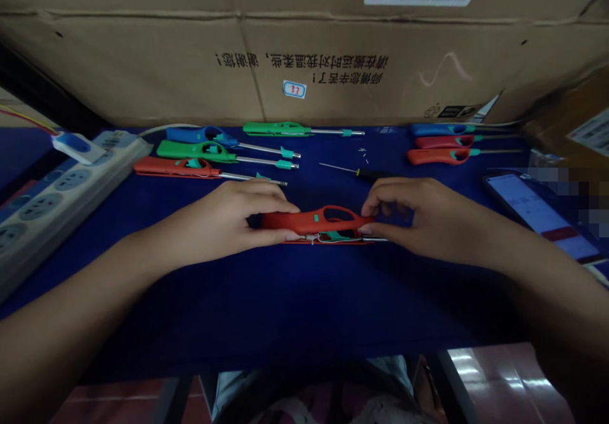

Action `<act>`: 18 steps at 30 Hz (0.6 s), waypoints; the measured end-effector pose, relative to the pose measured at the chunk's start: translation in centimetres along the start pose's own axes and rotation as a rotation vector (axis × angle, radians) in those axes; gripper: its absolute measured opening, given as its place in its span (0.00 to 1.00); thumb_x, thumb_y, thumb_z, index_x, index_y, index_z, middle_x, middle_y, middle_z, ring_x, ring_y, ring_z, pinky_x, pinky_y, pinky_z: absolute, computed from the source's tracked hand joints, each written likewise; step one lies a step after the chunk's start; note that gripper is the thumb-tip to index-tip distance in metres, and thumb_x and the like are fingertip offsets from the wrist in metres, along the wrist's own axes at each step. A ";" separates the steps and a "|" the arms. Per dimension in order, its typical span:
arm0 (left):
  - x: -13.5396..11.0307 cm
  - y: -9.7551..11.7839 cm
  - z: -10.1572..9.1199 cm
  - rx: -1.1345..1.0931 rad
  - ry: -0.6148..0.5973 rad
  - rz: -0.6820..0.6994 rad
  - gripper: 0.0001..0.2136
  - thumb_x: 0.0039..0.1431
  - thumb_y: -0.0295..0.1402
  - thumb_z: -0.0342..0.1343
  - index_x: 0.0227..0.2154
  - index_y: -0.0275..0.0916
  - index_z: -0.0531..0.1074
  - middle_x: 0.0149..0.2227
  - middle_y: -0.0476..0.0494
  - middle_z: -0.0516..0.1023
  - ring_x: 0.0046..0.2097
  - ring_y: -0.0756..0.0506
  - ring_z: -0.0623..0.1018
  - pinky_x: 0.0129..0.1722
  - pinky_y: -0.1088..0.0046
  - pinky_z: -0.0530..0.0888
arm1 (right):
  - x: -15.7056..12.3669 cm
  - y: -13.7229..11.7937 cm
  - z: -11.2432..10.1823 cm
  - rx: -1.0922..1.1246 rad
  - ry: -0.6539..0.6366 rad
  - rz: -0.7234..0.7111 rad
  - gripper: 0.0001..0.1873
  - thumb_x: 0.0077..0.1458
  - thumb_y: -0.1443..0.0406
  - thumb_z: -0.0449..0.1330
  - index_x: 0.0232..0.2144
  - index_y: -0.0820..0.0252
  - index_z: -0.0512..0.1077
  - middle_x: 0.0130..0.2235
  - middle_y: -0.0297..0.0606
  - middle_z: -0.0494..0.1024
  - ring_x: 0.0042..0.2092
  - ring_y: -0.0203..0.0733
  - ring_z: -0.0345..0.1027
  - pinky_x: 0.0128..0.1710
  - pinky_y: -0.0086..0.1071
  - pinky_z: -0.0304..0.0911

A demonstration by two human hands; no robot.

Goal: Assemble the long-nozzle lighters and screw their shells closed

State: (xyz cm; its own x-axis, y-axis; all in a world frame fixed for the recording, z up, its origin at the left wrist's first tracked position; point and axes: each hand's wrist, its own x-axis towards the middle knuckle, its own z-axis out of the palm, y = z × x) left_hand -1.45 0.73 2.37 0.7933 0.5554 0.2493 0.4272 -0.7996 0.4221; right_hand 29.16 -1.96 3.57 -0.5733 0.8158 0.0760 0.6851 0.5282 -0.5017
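In the middle of the blue table lies an orange-red long-reach lighter, its two shell halves apart. The upper half is raised and tilted over the lower one. Wires and a turquoise inner part show in the gap. My left hand grips the left end between thumb and fingers. At the right end, near the metal tube, my right hand pinches the upper half with its thumb and fingertips. Just behind my right hand lies a screwdriver, with several tiny screws beyond it.
Opened blue, green and red lighters lie at the left, another green one at the back. Three lighters and a phone are right. A power strip borders the left; a cardboard box walls the back.
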 end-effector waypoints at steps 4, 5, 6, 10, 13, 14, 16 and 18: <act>0.0 0.3 0.5 -0.002 -0.028 0.027 0.13 0.66 0.44 0.59 0.46 0.42 0.80 0.40 0.45 0.81 0.41 0.46 0.81 0.44 0.71 0.76 | -0.4 -0.2 0.1 -0.049 -0.086 -0.006 0.04 0.55 0.63 0.65 0.34 0.56 0.77 0.36 0.35 0.80 0.34 0.39 0.71 0.33 0.33 0.61; -0.1 0.3 0.6 0.007 -0.030 0.027 0.13 0.65 0.43 0.60 0.45 0.42 0.80 0.40 0.45 0.81 0.41 0.46 0.81 0.43 0.71 0.76 | -0.5 -0.2 0.2 -0.078 -0.109 -0.002 0.03 0.56 0.63 0.65 0.33 0.55 0.77 0.36 0.35 0.80 0.33 0.39 0.71 0.32 0.33 0.61; -0.1 0.4 0.7 0.016 -0.030 0.027 0.12 0.65 0.42 0.60 0.45 0.42 0.80 0.41 0.45 0.80 0.41 0.46 0.81 0.42 0.72 0.76 | -0.5 -0.2 0.2 -0.110 -0.126 0.002 0.03 0.56 0.63 0.65 0.33 0.55 0.77 0.36 0.35 0.79 0.33 0.39 0.71 0.32 0.33 0.60; -0.2 0.5 1.0 0.047 -0.023 0.018 0.10 0.65 0.38 0.61 0.44 0.39 0.80 0.44 0.44 0.78 0.41 0.47 0.80 0.42 0.73 0.75 | -0.7 -0.3 0.2 -0.224 -0.139 -0.013 0.03 0.58 0.62 0.64 0.34 0.54 0.76 0.37 0.34 0.78 0.35 0.41 0.72 0.33 0.35 0.60; -0.2 0.4 1.3 0.044 -0.002 0.037 0.10 0.64 0.36 0.62 0.45 0.38 0.80 0.44 0.43 0.78 0.43 0.46 0.80 0.44 0.72 0.75 | -0.9 -0.4 0.2 -0.271 -0.147 -0.032 0.04 0.60 0.62 0.62 0.34 0.54 0.75 0.37 0.33 0.78 0.36 0.41 0.72 0.34 0.35 0.60; -0.2 0.3 1.4 0.040 0.006 0.049 0.11 0.64 0.36 0.63 0.46 0.38 0.79 0.44 0.42 0.78 0.43 0.46 0.79 0.44 0.72 0.74 | -0.9 -0.4 0.2 -0.279 -0.156 -0.033 0.04 0.60 0.62 0.62 0.34 0.54 0.75 0.37 0.33 0.77 0.35 0.41 0.72 0.33 0.35 0.59; -0.1 0.2 1.7 0.035 0.017 0.069 0.12 0.64 0.35 0.62 0.48 0.37 0.78 0.42 0.43 0.79 0.43 0.45 0.78 0.45 0.71 0.74 | -1.0 -0.4 0.2 -0.288 -0.174 -0.032 0.04 0.59 0.62 0.62 0.32 0.54 0.75 0.36 0.32 0.77 0.35 0.40 0.71 0.32 0.34 0.58; -0.1 0.2 1.9 0.031 0.021 0.070 0.13 0.64 0.35 0.63 0.49 0.38 0.78 0.41 0.43 0.79 0.43 0.45 0.77 0.44 0.70 0.74 | -0.9 -0.4 0.3 -0.286 -0.182 -0.028 0.03 0.59 0.63 0.63 0.32 0.53 0.74 0.36 0.32 0.77 0.34 0.40 0.71 0.31 0.34 0.57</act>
State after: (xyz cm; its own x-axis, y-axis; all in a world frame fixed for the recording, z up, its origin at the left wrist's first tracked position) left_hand -0.55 0.06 0.77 0.8127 0.5021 0.2956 0.3844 -0.8433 0.3755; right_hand 29.31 -2.98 3.48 -0.6466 0.7585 -0.0813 0.7516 0.6152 -0.2380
